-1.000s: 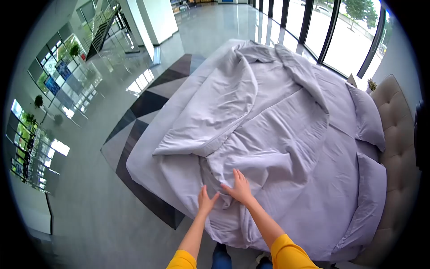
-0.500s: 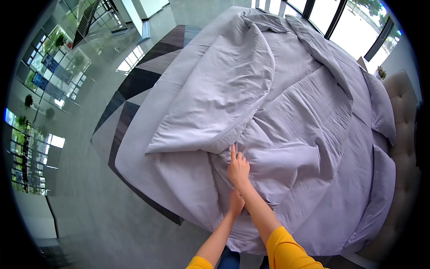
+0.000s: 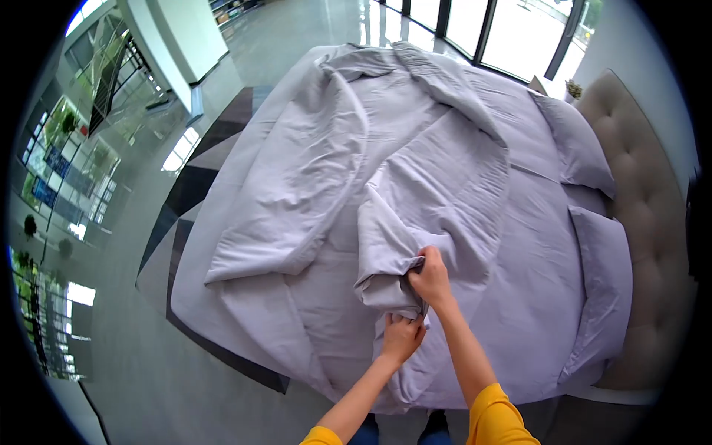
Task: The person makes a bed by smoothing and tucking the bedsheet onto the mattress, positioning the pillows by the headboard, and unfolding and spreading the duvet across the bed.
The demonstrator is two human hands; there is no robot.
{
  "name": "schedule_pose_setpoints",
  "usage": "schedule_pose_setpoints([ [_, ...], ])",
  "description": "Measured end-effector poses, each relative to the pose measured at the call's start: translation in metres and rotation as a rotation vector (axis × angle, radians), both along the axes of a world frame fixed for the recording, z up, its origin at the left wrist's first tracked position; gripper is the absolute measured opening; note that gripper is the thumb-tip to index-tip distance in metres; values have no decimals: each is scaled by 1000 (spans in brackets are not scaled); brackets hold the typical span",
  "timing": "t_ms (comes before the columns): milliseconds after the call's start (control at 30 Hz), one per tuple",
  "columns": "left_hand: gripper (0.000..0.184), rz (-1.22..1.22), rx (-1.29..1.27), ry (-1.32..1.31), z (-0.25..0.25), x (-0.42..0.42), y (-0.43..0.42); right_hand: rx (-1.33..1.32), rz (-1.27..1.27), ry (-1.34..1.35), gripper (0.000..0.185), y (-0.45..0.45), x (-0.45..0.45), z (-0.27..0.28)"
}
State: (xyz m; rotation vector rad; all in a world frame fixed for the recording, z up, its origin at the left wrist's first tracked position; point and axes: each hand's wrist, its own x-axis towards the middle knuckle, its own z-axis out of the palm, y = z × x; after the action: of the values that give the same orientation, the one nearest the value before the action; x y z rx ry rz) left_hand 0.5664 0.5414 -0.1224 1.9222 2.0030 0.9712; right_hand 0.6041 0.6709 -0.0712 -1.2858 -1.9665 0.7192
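Observation:
A pale lilac-grey duvet cover [image 3: 445, 185] lies rumpled over the bed, with one bunched part raised near me. My right hand [image 3: 430, 278] is closed around a fold of this bunch, thumb side up. Just below and to the left, my left hand [image 3: 403, 337] grips the lower edge of the same bunch; its fingertips are partly hidden in the cloth. Left of the bunch, another folded-back flap [image 3: 297, 193] of the bedding lies loosely. Between the two parts a smooth strip of lilac cloth shows.
Two lilac pillows [image 3: 601, 282] rest against the tufted beige headboard [image 3: 638, 222] on the right. A geometric-patterned rug [image 3: 174, 222] sticks out from under the bed's left side, on a shiny grey floor [image 3: 141, 297]. Tall windows [image 3: 512, 37] stand beyond the bed.
My right hand has gone from pointing on the cloth to gripping it. The bunched part has been lifted and pulled right, apart from the left flap. The view has shifted.

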Motion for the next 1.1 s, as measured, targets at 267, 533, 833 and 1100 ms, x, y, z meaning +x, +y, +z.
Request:
schedule_pose_setpoints([
  [267, 11, -200, 100, 88, 32, 142, 23, 155, -358, 93, 13, 27, 211, 46],
  [533, 8, -405, 135, -23, 52, 308, 25, 284, -589, 229, 20, -4, 428, 46],
  [833, 10, -646, 128, -158, 47, 413, 17, 188, -865, 235, 17, -48, 543, 47],
  [1100, 8, -784, 131, -185, 40, 482, -7, 108, -1040, 181, 17, -99, 639, 25],
])
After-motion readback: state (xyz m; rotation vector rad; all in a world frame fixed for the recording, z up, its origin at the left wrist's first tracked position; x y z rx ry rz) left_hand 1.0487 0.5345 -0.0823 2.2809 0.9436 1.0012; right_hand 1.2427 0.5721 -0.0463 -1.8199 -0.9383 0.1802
